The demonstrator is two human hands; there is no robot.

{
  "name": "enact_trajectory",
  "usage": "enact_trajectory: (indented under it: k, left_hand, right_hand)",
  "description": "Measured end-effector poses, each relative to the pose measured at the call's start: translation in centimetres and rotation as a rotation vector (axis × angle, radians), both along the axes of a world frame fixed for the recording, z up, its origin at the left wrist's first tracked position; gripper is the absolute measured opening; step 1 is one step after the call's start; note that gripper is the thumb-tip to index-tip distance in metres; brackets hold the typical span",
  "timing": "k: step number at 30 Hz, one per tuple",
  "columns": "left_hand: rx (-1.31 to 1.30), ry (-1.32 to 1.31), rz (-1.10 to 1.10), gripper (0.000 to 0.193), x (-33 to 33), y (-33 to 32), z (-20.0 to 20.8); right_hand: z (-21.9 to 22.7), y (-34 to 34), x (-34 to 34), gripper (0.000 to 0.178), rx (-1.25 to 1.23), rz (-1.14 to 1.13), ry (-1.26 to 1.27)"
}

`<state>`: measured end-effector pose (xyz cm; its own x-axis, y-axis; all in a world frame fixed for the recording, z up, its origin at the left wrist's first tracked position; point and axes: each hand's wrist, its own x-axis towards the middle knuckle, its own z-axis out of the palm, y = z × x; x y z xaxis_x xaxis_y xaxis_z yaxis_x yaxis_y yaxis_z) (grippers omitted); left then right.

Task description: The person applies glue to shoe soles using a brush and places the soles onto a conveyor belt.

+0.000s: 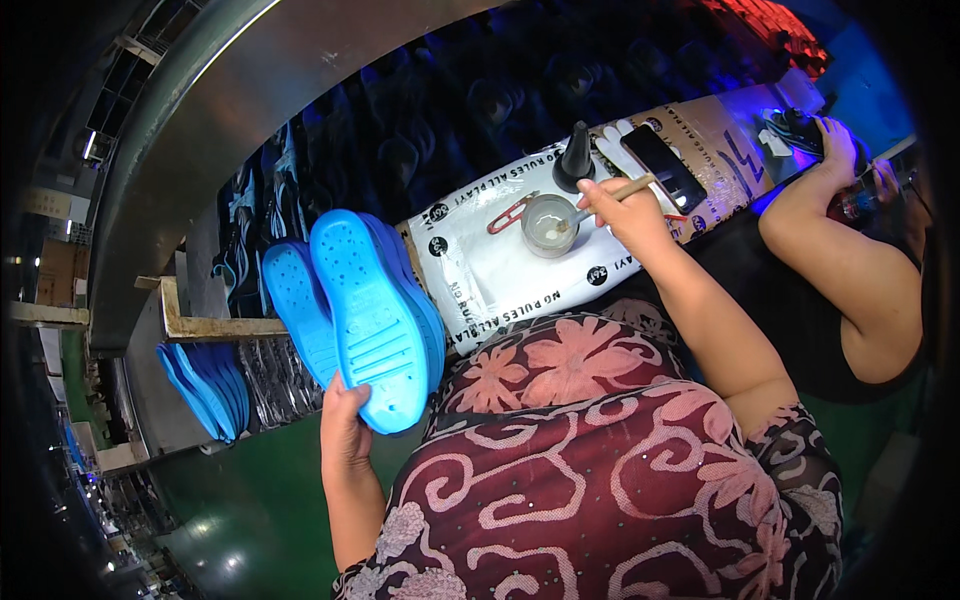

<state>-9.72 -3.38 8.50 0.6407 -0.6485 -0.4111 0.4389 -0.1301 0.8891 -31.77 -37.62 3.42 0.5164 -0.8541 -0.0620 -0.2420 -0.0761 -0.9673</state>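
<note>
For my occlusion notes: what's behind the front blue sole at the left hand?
Behind the front blue sole, more blue soles show along both sides. It covers much of them, so their number cannot be told.

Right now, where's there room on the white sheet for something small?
On the white sheet, between the blue soles and red tool, and from the glass jar toward the flowery top. Crowded: beyond the jar, with black bottle, right hand, brush and phone.

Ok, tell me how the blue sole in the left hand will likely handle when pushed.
The blue sole looks like molded foam, so it is probably light and springy. Its grooved, pitted surface likely makes it less slippery. Its flat, elongated shape suggests sliding rather than rolling.
</note>
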Motion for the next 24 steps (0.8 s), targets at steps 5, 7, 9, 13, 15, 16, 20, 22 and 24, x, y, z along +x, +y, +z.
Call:
enact_trajectory:
  k: [5, 7, 9, 13, 15, 16, 20, 22, 24]
  left_hand:
    - [-0.117, 0.088, 0.004, 0.072, -0.8, 0.6, -0.3]
    - [-0.025, 0.017, -0.137, 0.070, -0.7, 0.3, -0.6]
    - [0.051, 0.000, -0.236, 0.069, -0.5, 0.3, -0.6]
    - [-0.022, 0.017, -0.057, 0.063, -1.4, -0.8, -0.6]
    - [-0.019, -0.060, -0.050, 0.063, -1.9, -1.0, -0.3]
    - [-0.018, -0.059, -0.050, 0.063, -2.1, -1.3, -0.4]
    - [0.094, -0.279, -0.088, 0.063, -2.4, -2.9, -1.2]
    - [0.074, -0.428, -0.031, 0.061, -3.1, -4.2, -1.4]
    - [0.056, -0.437, -0.015, 0.058, -3.6, -4.9, -1.0]
  right_hand:
    - [-1.4, 0.7, 2.4, 0.033, -0.139, 0.030, 0.115]
    - [-2.4, 0.9, 2.8, 0.029, -0.174, 0.032, 0.128]
    - [-2.4, 0.8, 2.9, 0.030, -0.286, 0.058, 0.179]
    - [-0.9, 0.6, 2.1, 0.032, -0.371, 0.069, 0.049]
    - [0.3, 0.8, 1.8, 0.032, -0.332, 0.013, -0.002]
    - [0.8, 1.1, 1.6, 0.031, -0.294, -0.043, -0.056]
    - [-0.8, 0.9, 1.1, 0.032, -0.313, 0.082, 0.093]
    - [-0.5, 0.9, 0.7, 0.032, -0.439, 0.115, 0.217]
    - [0.1, 1.3, 0.6, 0.034, -0.244, -0.112, -0.008]
